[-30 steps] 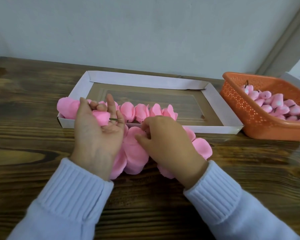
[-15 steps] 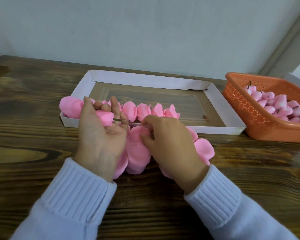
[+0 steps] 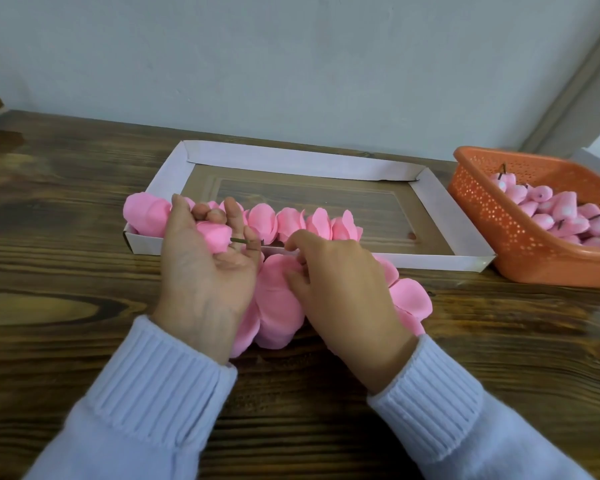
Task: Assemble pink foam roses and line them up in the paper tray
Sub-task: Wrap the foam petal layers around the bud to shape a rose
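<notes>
My left hand [image 3: 205, 271], mid-frame, grips a pink bud [image 3: 215, 235] w/ its stem poking right. Right hand [image 3: 343, 285] pinches loose petals [image 3: 278, 299] on the tabletop [image 3: 66, 306]. Finished roses [image 3: 291, 223] line the paper tray [image 3: 326, 161] along its near edge, left to mid. Orange basket [image 3: 499, 251] at right w/ more pink pieces.

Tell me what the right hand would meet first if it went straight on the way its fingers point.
Probably the green stem of the foam bud held in the left hand; the right hand points left at it, though depth is unclear.
</notes>
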`<state>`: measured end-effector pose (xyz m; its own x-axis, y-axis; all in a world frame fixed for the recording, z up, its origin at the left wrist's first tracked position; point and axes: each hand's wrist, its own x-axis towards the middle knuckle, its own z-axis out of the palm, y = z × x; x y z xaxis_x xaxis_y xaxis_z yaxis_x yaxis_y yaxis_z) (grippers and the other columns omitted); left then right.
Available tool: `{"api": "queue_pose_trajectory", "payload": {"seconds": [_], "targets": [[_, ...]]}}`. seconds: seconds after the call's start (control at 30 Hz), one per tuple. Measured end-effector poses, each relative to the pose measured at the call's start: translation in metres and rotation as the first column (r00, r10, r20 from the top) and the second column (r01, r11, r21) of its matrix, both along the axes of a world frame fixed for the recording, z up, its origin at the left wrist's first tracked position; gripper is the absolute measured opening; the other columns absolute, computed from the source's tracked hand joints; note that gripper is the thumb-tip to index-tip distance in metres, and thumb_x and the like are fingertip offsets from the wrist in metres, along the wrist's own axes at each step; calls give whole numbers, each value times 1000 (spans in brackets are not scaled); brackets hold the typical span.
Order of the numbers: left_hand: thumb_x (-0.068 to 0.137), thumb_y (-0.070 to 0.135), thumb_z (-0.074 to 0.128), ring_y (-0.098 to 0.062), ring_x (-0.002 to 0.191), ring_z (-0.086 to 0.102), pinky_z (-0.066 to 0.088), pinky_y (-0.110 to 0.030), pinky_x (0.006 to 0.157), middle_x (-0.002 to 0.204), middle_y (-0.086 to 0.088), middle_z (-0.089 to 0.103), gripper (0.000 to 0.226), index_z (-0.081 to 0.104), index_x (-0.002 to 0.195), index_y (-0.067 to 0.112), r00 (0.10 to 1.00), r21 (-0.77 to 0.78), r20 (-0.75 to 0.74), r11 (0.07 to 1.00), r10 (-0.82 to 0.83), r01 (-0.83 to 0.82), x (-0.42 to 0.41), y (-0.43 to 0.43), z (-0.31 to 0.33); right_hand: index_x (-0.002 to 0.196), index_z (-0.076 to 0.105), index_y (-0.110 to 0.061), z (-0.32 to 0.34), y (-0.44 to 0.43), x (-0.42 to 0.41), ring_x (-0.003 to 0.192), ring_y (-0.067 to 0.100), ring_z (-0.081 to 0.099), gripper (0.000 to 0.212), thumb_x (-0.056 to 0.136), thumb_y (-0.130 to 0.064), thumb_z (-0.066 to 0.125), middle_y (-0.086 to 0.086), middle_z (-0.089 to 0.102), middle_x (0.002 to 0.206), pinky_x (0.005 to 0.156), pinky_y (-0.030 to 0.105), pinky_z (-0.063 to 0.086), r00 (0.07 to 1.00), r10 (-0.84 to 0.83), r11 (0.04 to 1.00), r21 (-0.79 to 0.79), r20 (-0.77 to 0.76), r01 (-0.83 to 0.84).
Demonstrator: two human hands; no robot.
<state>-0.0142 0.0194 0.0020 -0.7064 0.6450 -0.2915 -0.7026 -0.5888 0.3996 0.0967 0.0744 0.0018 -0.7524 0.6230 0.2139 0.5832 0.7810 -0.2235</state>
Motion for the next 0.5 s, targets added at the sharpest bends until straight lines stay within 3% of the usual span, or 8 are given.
{"api": "queue_pose_trajectory", "payload": {"seconds": [0.1, 0.27, 0.5], "targets": [[99, 44, 46, -2, 54, 64, 39, -25, 71, 46, 12, 47, 40, 46, 64, 24, 1000, -6, -6, 1000, 4, -4, 0, 0, 0, 123, 49, -22, 1, 0, -1, 89, 27, 62, 31, 93, -15, 49, 2, 66, 95, 72, 37, 51, 999, 21, 999, -44, -33, -22], [99, 43, 46, -3, 55, 65, 38, -25, 68, 45, 11, 46, 41, 47, 64, 24, 1000, -13, -7, 1000, 19, -19, 0, -1, 0, 108, 60, -17, 1, 1, 0, 90, 22, 60, 18, 95, -17, 47, 1, 63, 99, 77, 36, 49, 999, 37, 999, -38, -5, -37], [99, 43, 47, -3, 54, 64, 38, -25, 70, 45, 11, 46, 41, 47, 64, 23, 1000, -14, -10, 1000, 19, -19, 1, -1, 0, 118, 61, -20, 1, -1, 0, 94, 23, 58, 29, 93, -12, 49, 1, 61, 106, 76, 37, 47, 993, 112, 994, -7, -33, -112]]}}
